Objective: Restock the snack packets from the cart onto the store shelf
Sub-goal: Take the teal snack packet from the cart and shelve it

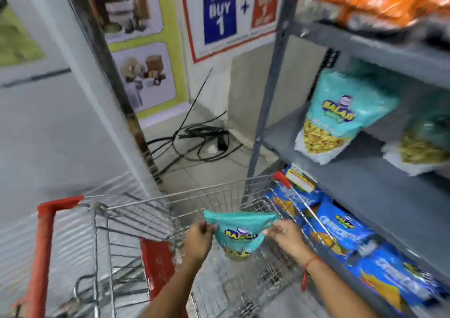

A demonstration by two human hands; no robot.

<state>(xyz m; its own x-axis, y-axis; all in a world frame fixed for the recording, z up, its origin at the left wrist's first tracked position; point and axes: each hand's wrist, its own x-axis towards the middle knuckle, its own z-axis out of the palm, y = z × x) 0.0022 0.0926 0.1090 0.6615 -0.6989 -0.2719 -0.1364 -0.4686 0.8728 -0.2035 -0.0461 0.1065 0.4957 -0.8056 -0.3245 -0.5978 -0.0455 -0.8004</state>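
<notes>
A teal snack packet (239,235) hangs over the wire cart (136,220), held by its top corners. My left hand (198,238) grips the left corner and my right hand (283,235) grips the right corner. On the grey metal shelf (360,191) at the right stand two matching teal packets (341,115), the second one (423,145) further right. Blue snack packets (341,232) lie on the shelf level below, and orange packets (370,3) lie on the top level.
The cart has red corners and a red handle (41,257) at the left. Black cables (202,142) are tangled on the tiled floor beyond the cart. A grey shelf post (267,98) stands between cart and wall. Posters cover the wall behind.
</notes>
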